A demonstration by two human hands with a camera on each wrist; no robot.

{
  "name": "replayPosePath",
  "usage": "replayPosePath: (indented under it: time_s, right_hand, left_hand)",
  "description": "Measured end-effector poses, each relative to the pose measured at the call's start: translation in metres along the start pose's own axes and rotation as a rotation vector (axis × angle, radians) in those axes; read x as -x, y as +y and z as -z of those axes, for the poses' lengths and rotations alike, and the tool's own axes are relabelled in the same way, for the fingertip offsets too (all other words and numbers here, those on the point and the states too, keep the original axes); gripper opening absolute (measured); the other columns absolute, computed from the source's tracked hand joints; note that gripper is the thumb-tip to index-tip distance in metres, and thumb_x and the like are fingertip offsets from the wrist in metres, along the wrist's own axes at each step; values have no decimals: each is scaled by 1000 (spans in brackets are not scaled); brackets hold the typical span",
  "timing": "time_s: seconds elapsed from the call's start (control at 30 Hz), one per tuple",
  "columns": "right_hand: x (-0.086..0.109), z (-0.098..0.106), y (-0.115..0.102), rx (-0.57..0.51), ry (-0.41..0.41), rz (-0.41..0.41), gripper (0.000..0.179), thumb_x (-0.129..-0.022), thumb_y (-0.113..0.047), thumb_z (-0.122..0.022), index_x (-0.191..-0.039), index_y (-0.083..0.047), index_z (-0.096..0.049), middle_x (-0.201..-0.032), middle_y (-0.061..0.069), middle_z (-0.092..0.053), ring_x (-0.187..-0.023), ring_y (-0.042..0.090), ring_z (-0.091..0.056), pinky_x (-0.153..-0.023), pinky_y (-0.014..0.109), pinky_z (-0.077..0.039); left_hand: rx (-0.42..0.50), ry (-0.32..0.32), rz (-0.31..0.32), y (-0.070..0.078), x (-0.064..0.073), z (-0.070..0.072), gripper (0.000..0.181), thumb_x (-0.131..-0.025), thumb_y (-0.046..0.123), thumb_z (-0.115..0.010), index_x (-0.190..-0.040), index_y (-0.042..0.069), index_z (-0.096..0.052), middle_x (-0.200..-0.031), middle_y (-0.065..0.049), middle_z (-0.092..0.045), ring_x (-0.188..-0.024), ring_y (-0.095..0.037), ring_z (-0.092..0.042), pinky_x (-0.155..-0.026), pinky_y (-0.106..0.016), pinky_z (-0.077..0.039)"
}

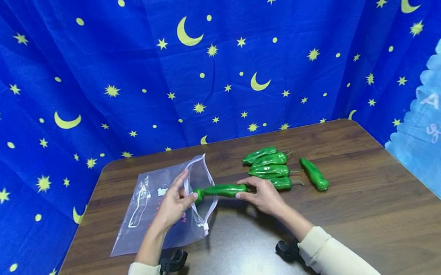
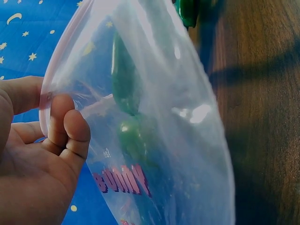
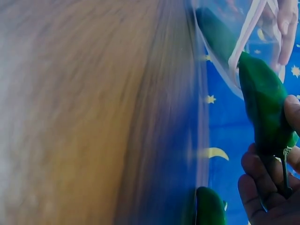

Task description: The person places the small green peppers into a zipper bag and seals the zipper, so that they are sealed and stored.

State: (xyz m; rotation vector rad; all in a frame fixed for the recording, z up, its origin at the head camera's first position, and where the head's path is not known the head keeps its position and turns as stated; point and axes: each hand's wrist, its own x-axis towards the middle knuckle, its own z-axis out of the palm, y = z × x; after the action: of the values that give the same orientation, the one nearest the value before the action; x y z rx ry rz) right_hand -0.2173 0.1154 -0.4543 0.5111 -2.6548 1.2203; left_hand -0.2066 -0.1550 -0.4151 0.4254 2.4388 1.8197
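My left hand (image 1: 172, 207) pinches the open rim of a clear zip bag (image 2: 187, 154) with a white zip edge. The bag (image 1: 133, 235) lies to the left with its mouth facing right. Between my right thumb and fingers I hold a glossy green pepper (image 1: 225, 190), its stem end toward my palm. Its tip reaches into the bag's mouth. In the right wrist view my right hand (image 3: 262, 187) grips this pepper (image 3: 262, 103) near the stem. Another green pepper (image 3: 215, 33) shows through the plastic inside the bag.
Several green peppers (image 1: 268, 171) lie in a row just beyond my right hand, stems to the right. One more pepper (image 1: 314, 175) lies apart, farther right. Everything is on a brown wooden table (image 1: 360, 212), with a blue star-and-moon curtain (image 1: 228, 71) behind it.
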Motion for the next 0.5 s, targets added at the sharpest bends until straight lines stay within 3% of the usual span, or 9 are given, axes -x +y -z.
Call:
replayPosePath:
  time_s: [0.5]
  right_hand:
    - [-15, -20, -19, 58, 3, 51, 40, -79, -34, -74, -113, -14, -68, -111, 5, -68, -104, 24, -62, -89, 40, -50]
  left_hand:
    - [1, -11, -13, 0, 0, 0, 75, -87, -2, -59, -150, 2, -19, -149, -18, -23, -49, -1, -38, -33, -24, -37]
